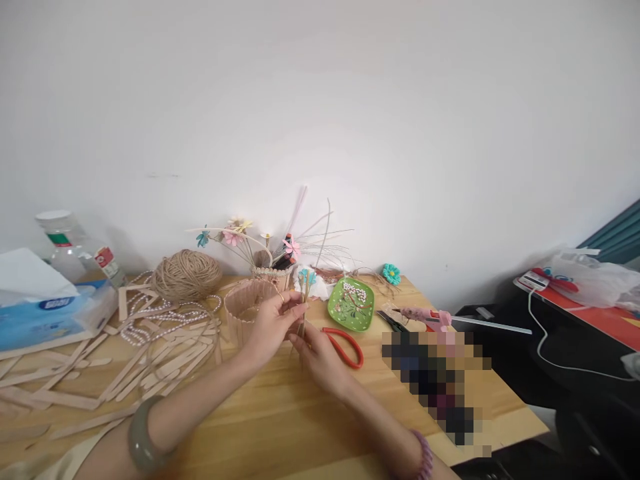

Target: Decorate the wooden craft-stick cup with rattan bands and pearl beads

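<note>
- Two pinches are working: left hand above, right hand below, seemingly steadying thin stems upright.
- Near worktop's back edge, green dish is corralling beads.

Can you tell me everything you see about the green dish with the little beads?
The green dish is squarish with rounded corners and a raised rim, and has pale dots on it. It looks smooth and shiny, but I can't tell if it's plastic or ceramic. It sits upright on the wooden table, beyond the right hand, which doesn't touch it. Pearly beads lie toward the back inside, with thin reddish bits too small to name.
</note>
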